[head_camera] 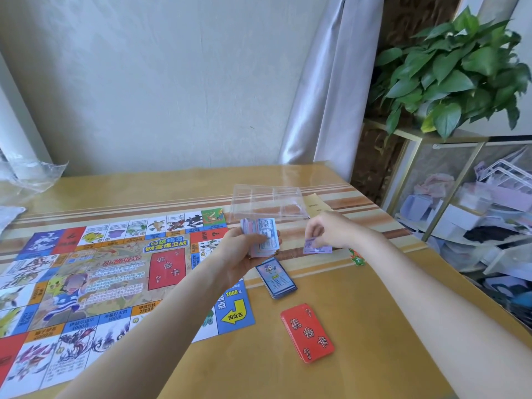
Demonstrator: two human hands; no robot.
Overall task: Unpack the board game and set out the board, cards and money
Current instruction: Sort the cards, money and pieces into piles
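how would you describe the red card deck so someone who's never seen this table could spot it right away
Start at the colourful game board lying on the wooden table, then look past its right edge. Two decks lie there on bare wood; the red card deck is the nearer one. Unlike the blue card deck, its top is plain red with white characters and question marks.

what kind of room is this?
Probably a home room, not a lab: a curtain by the wall, a leafy houseplant on a gold-framed shelf of household clutter, and a wooden table with the game board.
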